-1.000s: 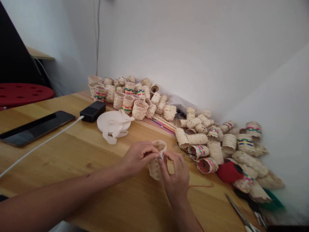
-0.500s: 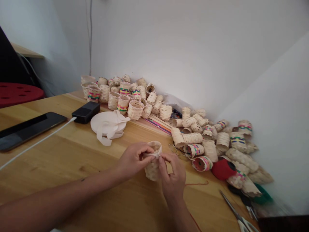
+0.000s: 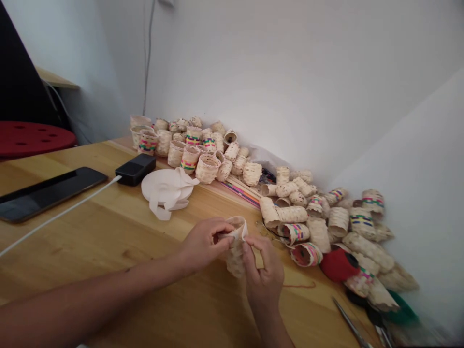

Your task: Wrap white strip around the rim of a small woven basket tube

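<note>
A small pale woven basket [image 3: 235,261] is held just above or on the table, its open mouth upward; I cannot tell whether its base touches the wood. Around its rim runs a whitish band [image 3: 239,221]. My left hand [image 3: 206,244] is closed in a pinch on the left side of the rim, thumb outside and fingertips reaching over the edge. Thumb and forefinger of my right hand [image 3: 264,268] press together at the rim's near right side, on the band. A flat roll of whitish ribbon [image 3: 167,187], its loose end folded over, lies farther left.
Several woven baskets [image 3: 208,168] crowd the table's back edge, and more [image 3: 290,212] are heaped at right. A red thread spool [image 3: 339,266] and scissors [image 3: 350,321] lie near the right edge. At left are a phone [image 3: 52,191], a black box [image 3: 135,169] and a white cable [image 3: 61,212].
The view has shifted, moving everything slightly rightward. The basket leans a little differently and its rim looks more pinched at the right hand. Both hands keep their grip.
</note>
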`<state>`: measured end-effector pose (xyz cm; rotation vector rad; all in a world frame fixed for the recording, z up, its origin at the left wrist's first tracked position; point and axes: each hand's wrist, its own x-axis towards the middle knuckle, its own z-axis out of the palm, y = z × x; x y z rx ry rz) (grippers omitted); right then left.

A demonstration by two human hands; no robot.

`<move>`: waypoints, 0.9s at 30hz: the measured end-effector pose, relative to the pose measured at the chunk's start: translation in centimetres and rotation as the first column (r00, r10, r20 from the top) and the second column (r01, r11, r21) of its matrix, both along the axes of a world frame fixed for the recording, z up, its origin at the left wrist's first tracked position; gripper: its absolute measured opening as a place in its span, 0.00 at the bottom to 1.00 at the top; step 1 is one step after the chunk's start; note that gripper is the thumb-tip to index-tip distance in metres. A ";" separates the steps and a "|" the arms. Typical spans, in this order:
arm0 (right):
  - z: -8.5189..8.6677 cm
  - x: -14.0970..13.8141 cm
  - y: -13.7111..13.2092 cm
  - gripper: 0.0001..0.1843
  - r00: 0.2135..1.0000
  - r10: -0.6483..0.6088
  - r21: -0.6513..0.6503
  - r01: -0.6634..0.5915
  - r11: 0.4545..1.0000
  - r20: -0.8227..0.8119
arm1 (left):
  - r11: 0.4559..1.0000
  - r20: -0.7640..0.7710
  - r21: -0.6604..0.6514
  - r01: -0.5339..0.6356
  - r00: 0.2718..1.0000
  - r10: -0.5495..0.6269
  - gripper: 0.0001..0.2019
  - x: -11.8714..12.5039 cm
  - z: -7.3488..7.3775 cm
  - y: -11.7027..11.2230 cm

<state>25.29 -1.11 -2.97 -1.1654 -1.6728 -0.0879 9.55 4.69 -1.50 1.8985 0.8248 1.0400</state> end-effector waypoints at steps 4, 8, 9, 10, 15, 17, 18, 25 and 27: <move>0.0 0.0 0.1 0.06 0.998 0.012 0.012 -0.013 1.000 0.064 | 0.999 0.036 -0.027 0.016 0.999 -0.015 0.09 0.0 0.1 -0.1; -0.1 0.0 0.2 0.05 0.994 0.014 0.001 -0.014 1.000 0.104 | 0.997 0.080 -0.070 0.035 0.996 -0.030 0.10 0.1 -0.3 0.0; -0.2 0.0 0.3 0.05 0.994 0.012 0.001 -0.012 1.000 0.111 | 0.996 0.088 -0.074 0.038 0.996 -0.032 0.10 0.1 -0.4 0.0; -0.2 0.0 0.3 0.05 0.993 0.011 0.002 -0.012 1.000 0.117 | 0.996 0.093 -0.077 0.039 0.995 -0.032 0.11 0.2 -0.5 0.0; 0.0 -0.3 0.1 0.05 0.994 0.021 0.005 -0.021 1.000 0.103 | 0.996 0.053 -0.081 0.026 0.998 -0.022 0.11 0.2 -0.5 -0.1; 0.1 -0.4 0.0 0.05 0.996 0.027 0.001 -0.028 1.000 0.089 | 0.997 0.032 -0.067 0.023 0.999 -0.021 0.11 0.2 -0.4 -0.2; 0.1 -0.5 0.0 0.05 0.996 0.028 -0.002 -0.028 1.000 0.082 | 0.998 0.027 -0.057 0.023 0.999 -0.022 0.11 0.1 -0.4 -0.2; -0.1 -0.5 0.1 0.06 0.995 0.021 0.009 -0.022 1.000 0.098 | 0.999 0.045 -0.031 0.031 0.999 -0.030 0.11 0.3 -0.7 -0.2; -0.1 -0.6 0.1 0.06 0.995 -0.004 0.027 0.001 1.000 0.102 | 0.998 0.046 -0.047 0.038 0.998 -0.036 0.12 0.3 -0.6 -0.1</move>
